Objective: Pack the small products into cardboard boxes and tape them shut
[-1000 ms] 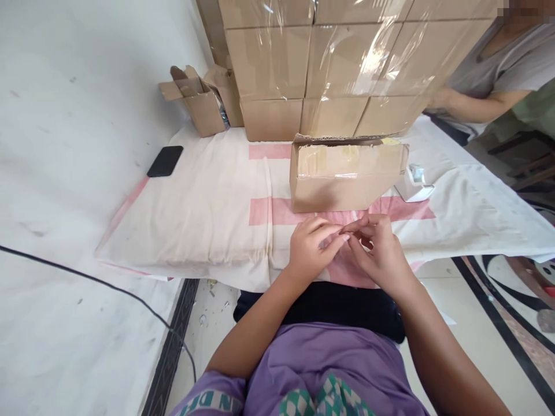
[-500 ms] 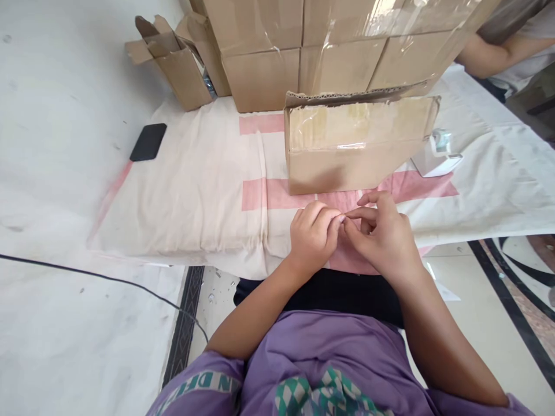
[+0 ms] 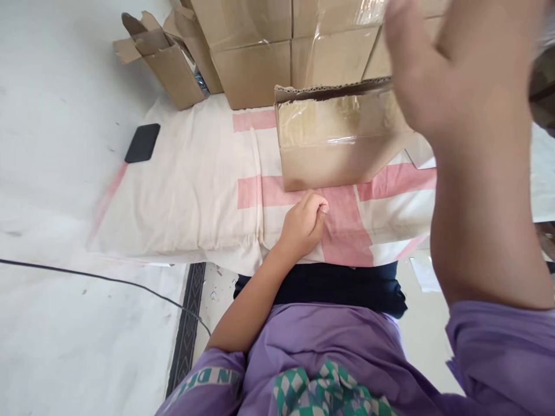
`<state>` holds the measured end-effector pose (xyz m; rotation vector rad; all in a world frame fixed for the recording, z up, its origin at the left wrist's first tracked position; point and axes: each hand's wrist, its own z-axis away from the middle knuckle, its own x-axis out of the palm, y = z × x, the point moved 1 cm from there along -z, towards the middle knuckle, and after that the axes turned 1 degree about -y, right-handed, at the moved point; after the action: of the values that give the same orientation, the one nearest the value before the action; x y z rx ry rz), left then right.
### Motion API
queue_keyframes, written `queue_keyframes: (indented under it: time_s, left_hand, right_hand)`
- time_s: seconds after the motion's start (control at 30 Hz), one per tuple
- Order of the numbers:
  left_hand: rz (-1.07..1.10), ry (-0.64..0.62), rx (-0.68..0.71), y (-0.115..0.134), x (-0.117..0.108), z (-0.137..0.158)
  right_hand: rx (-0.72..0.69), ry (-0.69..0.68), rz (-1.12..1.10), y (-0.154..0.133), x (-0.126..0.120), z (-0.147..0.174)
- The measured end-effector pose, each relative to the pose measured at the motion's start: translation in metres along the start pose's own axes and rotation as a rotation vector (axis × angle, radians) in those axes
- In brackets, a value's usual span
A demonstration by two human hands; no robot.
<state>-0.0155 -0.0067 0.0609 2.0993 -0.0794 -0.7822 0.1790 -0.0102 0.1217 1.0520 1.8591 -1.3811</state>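
My left hand (image 3: 304,225) rests at the front of the cloth-covered table (image 3: 195,190), its fingers curled and the thumb pressed to the forefinger. Whatever it pinches, if anything, is too small or hidden to make out. Just beyond it stands a brown cardboard box (image 3: 329,164) with clear tape on its side and a rough top edge. My right hand (image 3: 459,75) is raised close to the camera, blurred, and covers the box's right end. Its thumb stands apart from the other fingers, whose tips are out of view; nothing shows in it.
Taped cardboard cartons (image 3: 254,75) are stacked along the back. Narrow boxes with raised flaps (image 3: 173,75) stand at the back left. A flat black object (image 3: 143,143) lies by the wall. Partly hidden, a white box (image 3: 420,153) sits at right. A black cable (image 3: 108,279) runs at lower left.
My right hand has parted from the left and swung up and right, close to the camera. My left hand stays closed near the table front, drawn slightly left.
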Motion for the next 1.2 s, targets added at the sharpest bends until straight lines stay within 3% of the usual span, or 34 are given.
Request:
queue_keyframes:
  time_s: [0.23,0.33,1.03,1.2]
  left_hand:
    - [-0.039,-0.121,-0.055,0.0,0.001,-0.002]
    - [-0.041,-0.131,-0.062,0.001,0.0,-0.003]
    - [0.031,-0.093,-0.101,0.007,0.002,-0.004]
    - [0.212,0.039,-0.062,0.018,-0.024,-0.013]
  right_hand:
    - [-0.115,-0.126,0.187,-0.009,-0.01,-0.093]
    - [-0.135,-0.175,0.266,-0.014,-0.016,-0.115]
    - [0.033,-0.277,0.305,-0.032,-0.025,-0.112]
    - [0.027,-0.267,0.3,-0.032,-0.025,-0.11]
